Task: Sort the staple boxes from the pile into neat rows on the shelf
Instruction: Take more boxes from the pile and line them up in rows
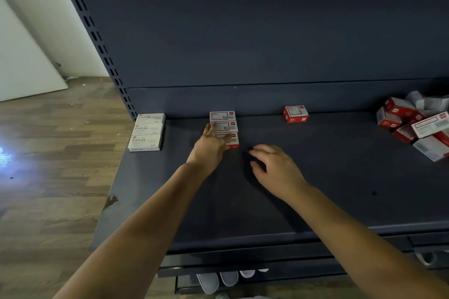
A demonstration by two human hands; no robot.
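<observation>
Both bare forearms reach in from the bottom of the frame over the dark shelf (328,177). The left hand (211,144) stretches toward the middle of the frame, fingers fairly straight and spread, resting on the nearest box of a red-and-white row (224,126) of three staple boxes; it curls round nothing, only touching the tops. The right hand (274,165), just right of centre, hovers palm-down over bare shelf with its fingers loosely bent and nothing in them. Left of the red-and-white row, at the shelf's left edge, lies a white row (147,131) of three boxes marked STAPLES. A single red box (295,113) sits against the back panel, right of centre and well apart from both hands. The pile (415,126) of red and white boxes lies jumbled at the far right edge. At the left of the frame is a wooden floor (48,153) and a white wall (29,43).
</observation>
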